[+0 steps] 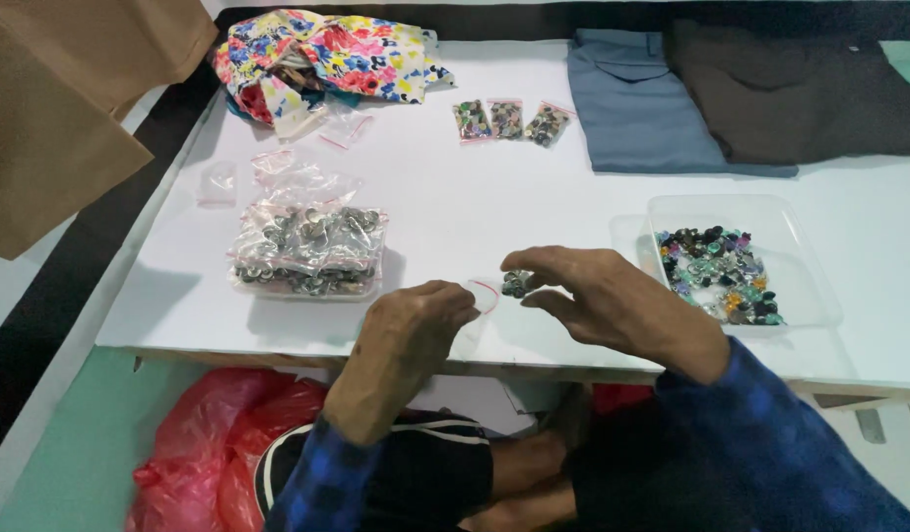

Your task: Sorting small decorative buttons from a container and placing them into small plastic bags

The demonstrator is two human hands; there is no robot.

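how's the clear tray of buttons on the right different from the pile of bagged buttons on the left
The clear tray holds loose buttons in mixed colours; the pile of bags holds silvery ones sealed in small zip bags. The tray is an open rigid container, only partly filled; the bags are soft and heaped together. Both rest on the white table, and neither is touched by the hands.

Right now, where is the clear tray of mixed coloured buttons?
In the head view, the clear tray sits on the white table, just beyond the right hand and in front of the folded blue garment.
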